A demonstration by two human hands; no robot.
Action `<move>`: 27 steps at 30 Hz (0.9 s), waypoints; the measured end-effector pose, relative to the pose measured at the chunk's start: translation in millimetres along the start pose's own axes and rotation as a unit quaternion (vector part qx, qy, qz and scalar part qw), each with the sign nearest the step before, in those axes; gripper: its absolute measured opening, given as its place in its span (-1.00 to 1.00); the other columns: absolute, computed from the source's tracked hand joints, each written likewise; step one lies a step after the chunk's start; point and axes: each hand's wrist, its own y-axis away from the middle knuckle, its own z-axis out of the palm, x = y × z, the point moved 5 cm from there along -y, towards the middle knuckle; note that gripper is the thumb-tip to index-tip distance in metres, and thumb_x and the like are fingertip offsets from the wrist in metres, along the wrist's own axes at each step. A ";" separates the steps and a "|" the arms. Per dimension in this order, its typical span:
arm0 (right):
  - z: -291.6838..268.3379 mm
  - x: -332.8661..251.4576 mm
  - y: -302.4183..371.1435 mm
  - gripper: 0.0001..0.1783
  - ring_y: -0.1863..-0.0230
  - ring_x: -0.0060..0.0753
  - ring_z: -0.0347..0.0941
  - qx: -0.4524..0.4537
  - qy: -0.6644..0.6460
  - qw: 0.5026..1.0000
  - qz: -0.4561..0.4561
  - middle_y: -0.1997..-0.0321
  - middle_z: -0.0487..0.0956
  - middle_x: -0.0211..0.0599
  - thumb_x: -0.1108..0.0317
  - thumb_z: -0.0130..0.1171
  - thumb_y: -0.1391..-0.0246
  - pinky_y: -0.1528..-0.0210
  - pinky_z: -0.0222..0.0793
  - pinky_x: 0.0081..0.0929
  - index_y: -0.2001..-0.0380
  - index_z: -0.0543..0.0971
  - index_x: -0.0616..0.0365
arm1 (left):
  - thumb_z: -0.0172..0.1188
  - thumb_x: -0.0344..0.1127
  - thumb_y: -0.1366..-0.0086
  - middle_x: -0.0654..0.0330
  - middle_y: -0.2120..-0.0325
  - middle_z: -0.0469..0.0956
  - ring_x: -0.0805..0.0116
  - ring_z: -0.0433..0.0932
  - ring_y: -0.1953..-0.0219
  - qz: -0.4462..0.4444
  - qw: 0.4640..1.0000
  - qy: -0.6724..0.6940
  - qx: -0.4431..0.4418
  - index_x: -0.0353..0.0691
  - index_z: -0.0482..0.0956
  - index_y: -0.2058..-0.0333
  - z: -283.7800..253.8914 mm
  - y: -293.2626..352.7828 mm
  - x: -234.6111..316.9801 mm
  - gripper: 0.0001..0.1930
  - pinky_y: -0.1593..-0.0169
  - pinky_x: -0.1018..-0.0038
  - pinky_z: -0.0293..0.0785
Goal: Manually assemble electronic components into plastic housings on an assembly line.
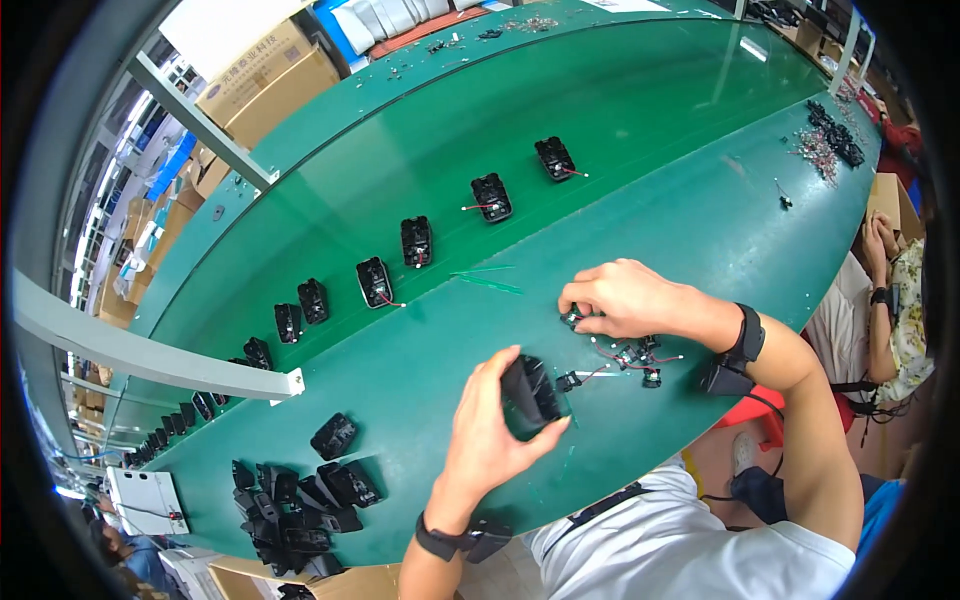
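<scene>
My left hand (490, 430) is closed round a black plastic housing (533, 395), thumb on one side and fingers on the other, its hollow side partly in view. To the right, my right hand (630, 300) pinches a small black part with wires (573, 318) between thumb and fingertips, just over the green table. Close below that hand lies a small cluster of wired black parts (635, 355) with red and white leads. One more wired part (570, 381) rests beside the housing.
A row of black housings (416, 241), some with wires, runs along the green belt (520, 120) beyond the table. Black housings are piled (290, 515) at the left. Wired parts lie heaped (825, 145) at the far right. A metal frame bar (150, 340) crosses the left. Another person (880, 290) sits at right.
</scene>
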 end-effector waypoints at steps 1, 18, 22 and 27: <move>3.8 2.2 0.1 -0.70 0.32 -0.17 0.60 0.002 -0.001 1.000 -0.004 0.36 0.64 -0.28 0.28 0.34 0.07 0.26 0.52 -0.24 0.25 0.57 0.13 | 0.55 -0.24 0.16 0.00 0.02 0.44 0.11 0.50 0.03 -0.017 0.999 0.040 0.006 -0.29 0.27 -0.19 6.0 -1.2 -3.1 -0.09 0.06 0.34 0.49; 6.3 -41.4 42.7 -0.87 0.44 -0.30 0.56 0.231 -0.254 0.926 -0.157 0.39 0.63 -0.33 0.48 0.38 0.12 0.41 0.48 -0.40 0.40 0.70 0.12 | 0.58 -0.43 0.12 -0.11 -0.08 0.39 0.09 0.47 -0.09 0.023 0.963 0.255 0.079 -0.20 0.12 -0.12 37.2 -1.5 -25.7 -0.10 -0.05 0.31 0.48; 9.8 -56.1 51.4 -0.84 0.52 -0.41 0.49 0.257 -0.128 0.939 -0.191 0.43 0.57 -0.43 0.48 0.40 0.20 0.55 0.39 -0.50 0.44 0.67 0.09 | 0.61 -0.40 0.18 -0.12 -0.07 0.39 0.10 0.46 -0.10 0.042 0.974 0.216 0.059 -0.22 0.15 -0.12 43.0 -1.1 -20.6 -0.07 -0.09 0.27 0.48; 16.4 -55.3 50.8 -0.83 0.55 -0.43 0.43 0.289 -0.142 0.924 -0.208 0.44 0.54 -0.44 0.48 0.40 0.21 0.60 0.33 -0.49 0.44 0.67 0.09 | 0.61 -0.37 0.16 -0.15 -0.07 0.41 0.08 0.46 -0.12 0.030 0.966 0.255 0.042 -0.24 0.17 -0.14 47.0 -1.3 -17.0 -0.07 -0.08 0.25 0.50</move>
